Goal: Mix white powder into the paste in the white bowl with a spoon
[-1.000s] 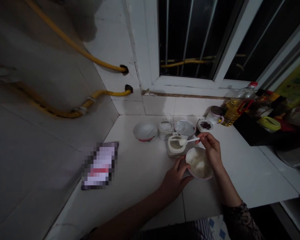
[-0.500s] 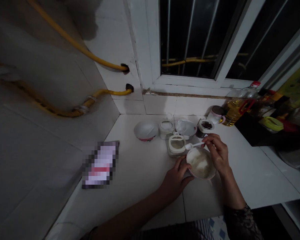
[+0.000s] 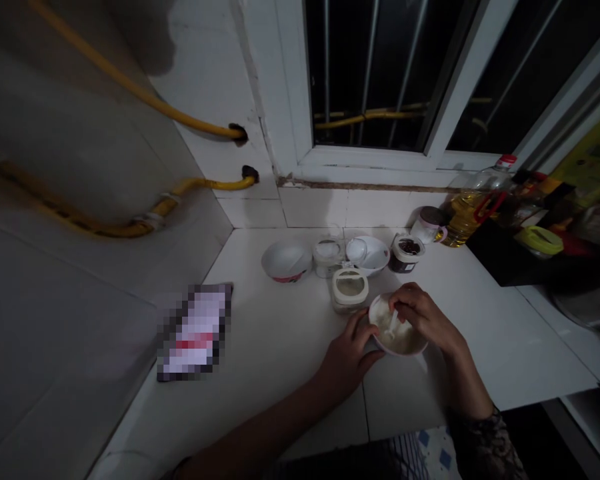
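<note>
White plastic spoon (image 3: 393, 325) pinched in right hand (image 3: 423, 315) dips into round white bowl (image 3: 397, 349) cupped by left hand (image 3: 347, 363); square cream jar (image 3: 349, 291) just behind, on white tiled table (image 3: 280, 347).

Figure: colours around the hands. Between the left hand (image 3: 347, 360) and right hand (image 3: 423, 313), a white bowl (image 3: 377, 319) holds cream contents and a white spoon (image 3: 393, 327). Beyond the left hand lies a white bowl with a red band (image 3: 286, 261) on the white counter (image 3: 280, 347). Below the right hand are a dark lace-patterned sleeve (image 3: 475, 443) and white cloth with blue diamonds (image 3: 433, 450).
</note>
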`<state>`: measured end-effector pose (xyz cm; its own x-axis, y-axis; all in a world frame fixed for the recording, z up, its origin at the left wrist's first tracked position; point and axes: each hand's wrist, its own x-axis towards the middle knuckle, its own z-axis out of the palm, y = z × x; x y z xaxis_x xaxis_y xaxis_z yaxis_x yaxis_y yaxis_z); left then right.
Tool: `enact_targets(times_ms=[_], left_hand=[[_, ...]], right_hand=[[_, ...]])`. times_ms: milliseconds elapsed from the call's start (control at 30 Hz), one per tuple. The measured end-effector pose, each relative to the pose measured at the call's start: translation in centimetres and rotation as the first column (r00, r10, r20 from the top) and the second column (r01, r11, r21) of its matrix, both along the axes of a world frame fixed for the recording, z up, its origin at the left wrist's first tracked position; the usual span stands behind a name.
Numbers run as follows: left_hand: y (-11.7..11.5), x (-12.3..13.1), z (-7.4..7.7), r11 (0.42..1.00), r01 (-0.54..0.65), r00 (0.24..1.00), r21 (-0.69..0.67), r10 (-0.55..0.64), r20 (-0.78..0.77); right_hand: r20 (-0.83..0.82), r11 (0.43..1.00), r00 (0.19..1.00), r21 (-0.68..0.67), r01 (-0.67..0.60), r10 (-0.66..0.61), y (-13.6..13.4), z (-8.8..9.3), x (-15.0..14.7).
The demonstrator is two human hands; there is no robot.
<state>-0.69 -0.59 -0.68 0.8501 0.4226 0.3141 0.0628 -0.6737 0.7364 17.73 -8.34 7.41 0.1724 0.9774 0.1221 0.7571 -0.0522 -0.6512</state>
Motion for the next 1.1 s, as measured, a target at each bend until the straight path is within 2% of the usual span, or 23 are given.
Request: enact_targets(times_ms=[67,200,333,600,700,900,1100], left_hand=[[0.0,0.0,0.1,1.0,0.001,1.0,-0.003,-0.001,-0.008],[0.0,0.0,0.3,1.0,0.004,1.0,-0.011,-0.004,-0.02],[0.1,-0.1,0.3,1.0,0.013,1.0,-0.018,-0.014,-0.02],[0.0,-0.1,0.4,1.0,0.008,1.0,-0.003,-0.008,0.009],[0.0,0.0,0.4,1.0,0.012,1.0,0.006,-0.012,0.013],[0.0,-0.1,0.2,1.0,0.004,1.0,0.007,-0.005,0.018],[0.1,-0.1,0.3,1.0,0.01,1.0,0.011,-0.01,0.013]], right_hand=[[-0.072,1.0,0.997,-0.005,0.027,-0.027,0.1,-0.1,0.0],[-0.218,0.987,0.964,0.024,0.161,-0.152,0.1,0.0,0.7],[-0.407,0.961,0.879,0.009,0.277,-0.25,0.0,0.3,1.4],[-0.626,0.9,0.699,-0.012,0.436,-0.347,0.5,-0.1,2.3],[-0.666,0.896,0.66,-0.028,0.443,-0.347,0.6,-0.6,2.7],[-0.678,0.879,0.634,-0.039,0.475,-0.372,0.7,-0.8,2.8],[-0.668,0.877,0.648,-0.016,0.48,-0.367,0.8,-0.8,2.5]])
